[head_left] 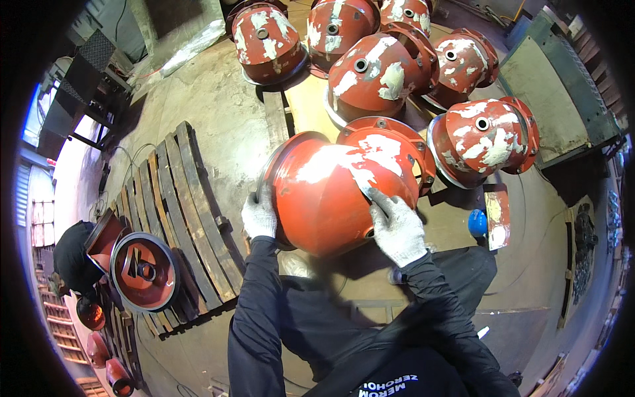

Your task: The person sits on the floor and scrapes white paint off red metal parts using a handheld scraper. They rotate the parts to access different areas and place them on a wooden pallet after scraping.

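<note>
A large red-painted metal housing lies before me, with wet-looking white filler patches across its top and a bolt-holed flange at its far right. My left hand, in a pale knit glove, grips the housing's left rim. My gloved right hand is on the housing's right side, fingers drawn together at the lower edge of the filler patch. A small pale edge shows at its fingertips; what it belongs to is hidden by the hand.
Several similar red housings with dried filler stand beyond and to the right. A wooden pallet lies at left, with more red castings by it. Near my right knee are a blue round object and a filler-smeared board.
</note>
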The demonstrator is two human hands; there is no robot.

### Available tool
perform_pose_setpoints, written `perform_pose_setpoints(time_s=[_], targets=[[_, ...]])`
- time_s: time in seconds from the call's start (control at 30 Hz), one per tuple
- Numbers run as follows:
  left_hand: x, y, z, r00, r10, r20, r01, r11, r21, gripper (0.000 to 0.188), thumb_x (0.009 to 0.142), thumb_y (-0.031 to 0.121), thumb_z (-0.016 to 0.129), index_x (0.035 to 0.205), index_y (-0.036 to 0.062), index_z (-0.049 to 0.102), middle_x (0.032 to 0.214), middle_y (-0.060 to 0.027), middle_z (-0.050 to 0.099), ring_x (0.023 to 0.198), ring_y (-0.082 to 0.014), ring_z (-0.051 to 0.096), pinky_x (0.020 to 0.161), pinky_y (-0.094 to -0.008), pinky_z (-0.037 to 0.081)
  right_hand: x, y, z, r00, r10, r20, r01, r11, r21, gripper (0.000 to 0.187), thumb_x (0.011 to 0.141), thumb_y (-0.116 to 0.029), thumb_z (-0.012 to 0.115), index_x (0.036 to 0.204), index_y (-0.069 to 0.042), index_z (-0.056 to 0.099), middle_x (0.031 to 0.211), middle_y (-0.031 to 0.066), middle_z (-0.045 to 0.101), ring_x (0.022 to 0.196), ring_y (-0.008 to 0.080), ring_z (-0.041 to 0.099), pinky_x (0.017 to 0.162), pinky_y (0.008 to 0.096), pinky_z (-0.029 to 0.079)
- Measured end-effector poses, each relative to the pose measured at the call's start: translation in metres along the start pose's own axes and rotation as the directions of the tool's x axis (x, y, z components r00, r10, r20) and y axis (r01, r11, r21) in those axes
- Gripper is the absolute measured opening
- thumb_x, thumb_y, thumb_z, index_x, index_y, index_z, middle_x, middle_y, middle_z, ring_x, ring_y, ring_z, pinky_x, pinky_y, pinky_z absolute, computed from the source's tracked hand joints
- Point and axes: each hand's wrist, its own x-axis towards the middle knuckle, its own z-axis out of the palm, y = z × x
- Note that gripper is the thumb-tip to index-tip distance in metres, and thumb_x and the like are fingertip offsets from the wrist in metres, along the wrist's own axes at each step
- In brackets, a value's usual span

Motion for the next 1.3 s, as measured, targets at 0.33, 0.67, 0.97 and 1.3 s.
perform_pose_setpoints(time_s=[0.33, 0.67, 0.97, 1.3], targets=[[0.003, -0.001, 0.003, 1.0, -0.028, -0.005, 0.028, 0.999, 0.016, 0.065, 0.097, 0.055, 0.069, 0.117, -0.0062, 0.073, 0.106, -0.0332, 0.073, 0.105, -0.0456, 0.073, 0.09, -0.0466, 0.056, 0.014, -0.02, 0.01, 0.998, 0.002, 0.055, -0.001, 1.0, -0.025, 0.039, 0.098, -0.019, 0.071, 0.136, -0.021, 0.071, 0.095, 0.014, 0.066, 0.084, 0.0368, 0.069, 0.078, 0.0475, 0.056], [0.001, 0.004, -0.001, 0.999, -0.039, 0.017, 0.039, 0.998, -0.047, 0.062, 0.097, 0.053, 0.07, 0.116, -0.0057, 0.074, 0.107, -0.0325, 0.073, 0.106, -0.0452, 0.073, 0.09, -0.0463, 0.055, -0.004, -0.017, 0.006, 0.981, -0.155, 0.119, 0.166, 0.982, -0.092, 0.055, 0.096, -0.022, 0.066, 0.15, -0.031, 0.057, 0.093, 0.0139, 0.061, 0.068, 0.0367, 0.065, 0.064, 0.0482, 0.057], [0.004, -0.002, 0.002, 1.0, 0.003, 0.007, -0.003, 1.0, -0.025, 0.062, 0.097, 0.053, 0.069, 0.113, -0.0068, 0.073, 0.103, -0.0331, 0.073, 0.102, -0.047, 0.072, 0.089, -0.0478, 0.055, 0.045, -0.008, -0.008, 0.987, -0.005, 0.161, -0.033, 0.972, 0.234, 0.033, 0.1, -0.019, 0.069, 0.132, -0.013, 0.072, 0.102, 0.0192, 0.07, 0.098, 0.0383, 0.07, 0.088, 0.0427, 0.056], [0.004, -0.002, 0.003, 1.0, 0.023, 0.004, -0.022, 0.999, -0.05, 0.063, 0.098, 0.053, 0.068, 0.107, -0.0087, 0.073, 0.097, -0.0341, 0.072, 0.094, -0.0478, 0.072, 0.084, -0.0491, 0.054, 0.072, 0.005, -0.025, 0.904, -0.037, 0.425, -0.087, 0.959, 0.269, 0.034, 0.101, -0.018, 0.063, 0.134, -0.02, 0.072, 0.119, 0.0198, 0.072, 0.108, 0.0375, 0.07, 0.097, 0.0422, 0.056]])
